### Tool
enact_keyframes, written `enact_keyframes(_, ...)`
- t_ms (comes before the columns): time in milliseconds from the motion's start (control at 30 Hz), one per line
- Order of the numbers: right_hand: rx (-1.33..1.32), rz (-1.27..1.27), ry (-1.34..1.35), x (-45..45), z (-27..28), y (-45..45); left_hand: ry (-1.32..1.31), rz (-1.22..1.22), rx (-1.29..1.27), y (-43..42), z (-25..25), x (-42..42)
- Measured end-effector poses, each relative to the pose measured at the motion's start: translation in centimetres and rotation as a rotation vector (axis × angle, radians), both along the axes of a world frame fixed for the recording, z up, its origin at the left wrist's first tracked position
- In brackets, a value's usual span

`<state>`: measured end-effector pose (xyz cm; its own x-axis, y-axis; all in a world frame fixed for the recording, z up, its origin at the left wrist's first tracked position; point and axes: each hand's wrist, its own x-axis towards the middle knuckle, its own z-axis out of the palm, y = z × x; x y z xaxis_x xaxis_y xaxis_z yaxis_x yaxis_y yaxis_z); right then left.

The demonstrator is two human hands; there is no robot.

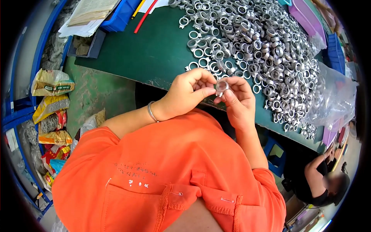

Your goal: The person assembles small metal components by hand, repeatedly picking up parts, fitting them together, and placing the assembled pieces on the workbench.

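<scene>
We see two bare hands meeting in front of the orange shirt (154, 154), close to the near edge of the green bench (154, 42). Between them is one small metal ring (222, 87), which has a little lug pointing down toward the shirt. The right hand (240, 103) is grasping this ring: its thumb lies at the lower right side of it, and the other fingers curl behind. The left hand (184, 94) comes from the other side, with its fingers bent and the thumb stretched toward the ring. Its fingertips are at the ring's edge, but we cannot tell if they also grip it. On the left wrist we see a silver bracelet (152, 112).

Just beyond the hands, many similar metal rings (266, 54) lie on the bench in a big loose pile, which spreads to the right. A clear plastic bag (332, 96) is beside the right side of the pile. At the far side of the bench we see a red pen (145, 16), a yellow pencil (137, 9) and a blue bin (119, 17), with papers (89, 15) next to it.

On the left, some printed sacks (53, 83) stand near a blue shelf frame (19, 116). At the lower right, another person (315, 179) is near a blue stool (275, 154), with one arm bent.
</scene>
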<state>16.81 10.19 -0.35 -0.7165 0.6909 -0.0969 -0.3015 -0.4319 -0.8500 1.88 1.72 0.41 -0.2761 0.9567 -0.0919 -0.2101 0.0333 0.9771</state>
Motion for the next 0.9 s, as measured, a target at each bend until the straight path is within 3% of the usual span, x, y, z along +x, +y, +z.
enact_keyframes(167,-0.039,-0.029,0.097,0.3,-0.4,-0.1,-0.092,-0.138,-0.160,-0.1,0.4,-1.0)
enact_keyframes(233,0.336,-0.117,0.070,0.1,-0.9,-0.3,-0.345,-0.157,-0.228,-0.1,0.3,-0.9)
enact_keyframes(267,0.524,-0.152,-0.071,0.1,-0.5,-0.5,-0.344,-0.158,-0.229,-0.1,0.2,-0.8)
enact_keyframes(333,0.931,0.008,-0.164,0.2,0.7,0.1,-0.664,-0.155,-0.241,0.1,-0.1,-0.7)
enact_keyframes(400,0.902,-0.038,-0.144,0.0,1.0,0.3,-0.690,-0.152,-0.263,0.1,0.0,-0.8)
enact_keyframes(500,1.359,-0.364,-0.510,-0.4,-0.4,3.2,-0.629,-0.192,-0.318,0.0,-0.5,-1.1)
enact_keyframes(600,1.570,-0.281,-0.828,-1.1,-0.6,4.5,-0.541,-0.175,-0.331,0.1,-0.3,-0.8)
enact_keyframes(667,1.566,-0.284,-0.806,-1.0,-0.6,4.7,-0.526,-0.177,-0.310,0.0,-0.2,-0.8)
enact_keyframes(900,1.142,-0.201,-0.529,-0.5,0.1,2.6,-0.390,-0.128,-0.244,0.1,-0.2,-0.7)
